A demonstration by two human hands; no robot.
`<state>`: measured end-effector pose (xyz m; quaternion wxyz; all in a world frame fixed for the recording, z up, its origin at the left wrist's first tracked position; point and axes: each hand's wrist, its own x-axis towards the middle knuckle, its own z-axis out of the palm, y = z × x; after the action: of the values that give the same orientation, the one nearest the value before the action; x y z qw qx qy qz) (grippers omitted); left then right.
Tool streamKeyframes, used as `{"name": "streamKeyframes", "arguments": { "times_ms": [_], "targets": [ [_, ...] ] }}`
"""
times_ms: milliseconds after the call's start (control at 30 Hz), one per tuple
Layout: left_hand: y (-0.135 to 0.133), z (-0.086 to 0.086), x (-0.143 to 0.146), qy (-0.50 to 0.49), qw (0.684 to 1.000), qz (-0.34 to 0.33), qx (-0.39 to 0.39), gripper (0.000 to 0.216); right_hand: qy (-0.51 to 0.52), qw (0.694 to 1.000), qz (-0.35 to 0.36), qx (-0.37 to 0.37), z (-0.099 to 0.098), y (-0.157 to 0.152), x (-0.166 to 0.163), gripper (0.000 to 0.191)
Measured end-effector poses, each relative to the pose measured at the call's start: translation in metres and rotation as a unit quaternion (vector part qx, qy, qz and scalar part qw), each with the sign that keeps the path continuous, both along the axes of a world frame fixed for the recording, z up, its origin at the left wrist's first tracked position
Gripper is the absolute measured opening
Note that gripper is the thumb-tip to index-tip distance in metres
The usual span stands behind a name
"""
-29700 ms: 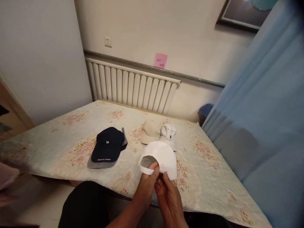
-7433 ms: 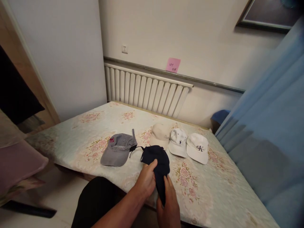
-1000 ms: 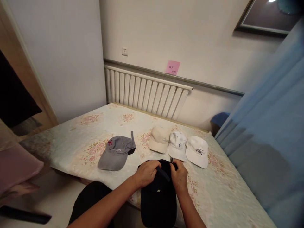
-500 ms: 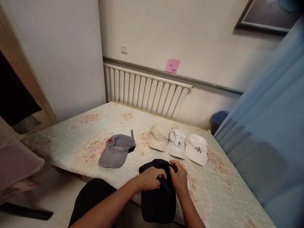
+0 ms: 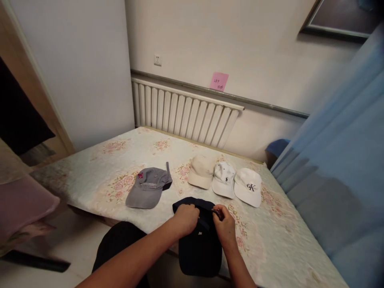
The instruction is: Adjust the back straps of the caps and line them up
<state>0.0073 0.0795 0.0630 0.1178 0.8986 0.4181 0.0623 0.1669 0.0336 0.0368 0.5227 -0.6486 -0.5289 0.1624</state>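
Observation:
A dark navy cap (image 5: 198, 244) lies at the near edge of the floral mattress (image 5: 90, 172), its brim hanging toward me. My left hand (image 5: 186, 219) is closed on the back of the cap. My right hand (image 5: 223, 226) pinches the cap's rear strap near a small metal buckle. A grey cap (image 5: 147, 187) with a red logo lies to the left. Behind sit a beige cap (image 5: 200, 177), a white cap with a small logo (image 5: 223, 179) and a white cap with black letters (image 5: 249, 187), side by side.
A white radiator (image 5: 184, 116) runs along the back wall under a pink sticky note (image 5: 219, 81). A blue curtain (image 5: 339, 168) hangs at the right. A pink cushion (image 5: 24, 208) sits at the left, by a wooden door frame (image 5: 36, 100).
Both hands stay on the navy cap's back strap; they have shifted slightly toward me and the cap has slid a little. Earlier, the white lettered cap was set beside the other two.

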Motion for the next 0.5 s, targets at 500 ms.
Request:
{"name": "streamKeyframes", "arguments": {
  "times_ms": [500],
  "targets": [
    [0.006, 0.0, -0.011, -0.148, 0.988, -0.03, 0.018, 0.029, 0.027, 1.0, 0.007, -0.006, -0.003, 0.0, 0.001, 0.011]
  ]
}}
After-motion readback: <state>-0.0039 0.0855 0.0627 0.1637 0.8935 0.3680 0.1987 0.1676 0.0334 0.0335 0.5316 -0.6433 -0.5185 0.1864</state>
